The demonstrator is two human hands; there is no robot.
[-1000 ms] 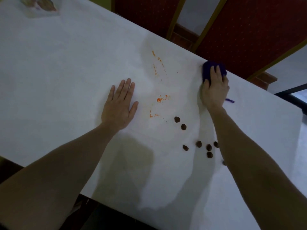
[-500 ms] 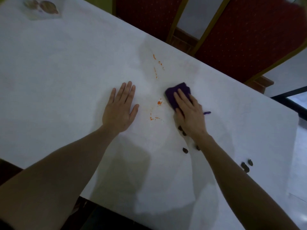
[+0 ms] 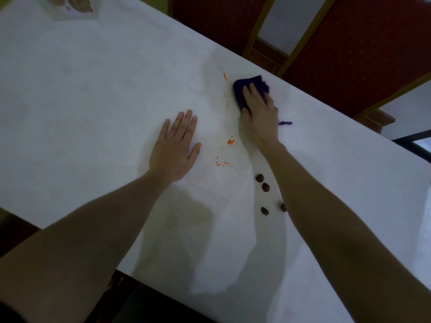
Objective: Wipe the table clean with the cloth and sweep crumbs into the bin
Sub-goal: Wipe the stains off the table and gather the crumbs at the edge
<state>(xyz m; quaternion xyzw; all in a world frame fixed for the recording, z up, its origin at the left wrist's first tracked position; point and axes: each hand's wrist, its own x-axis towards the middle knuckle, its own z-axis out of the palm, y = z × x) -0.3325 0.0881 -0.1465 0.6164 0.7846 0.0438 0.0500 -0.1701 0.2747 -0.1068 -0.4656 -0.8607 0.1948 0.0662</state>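
From my remote seat I judge the job barely begun. At the far left corner of the white cloth-covered desk (image 3: pixel 70 94) lies a pale printed card or packet (image 3: pixel 70 7); I cannot make out what it is. My left hand (image 3: pixel 173 150) lies flat on the desk, fingers straight, its grip released and holding nothing. Just right of it the orange sauce smears (image 3: pixel 230 142) run in a broken line from the far side toward me, not yet wiped. My right hand (image 3: pixel 258 111) presses the folded dark purple cloth (image 3: pixel 245 89) down just beside the farthest smears; its fingers look laid over the cloth rather than curled round it, with a loose purple thread (image 3: pixel 285 123) trailing beside the wrist. Nearer me, small round brown crumbs (image 3: pixel 265 187) sit beside my right forearm, unswept. I see no bin. Beyond the desk's far edge stand red upholstered chair backs with gold frames (image 3: pixel 354 43) against a pale wall.
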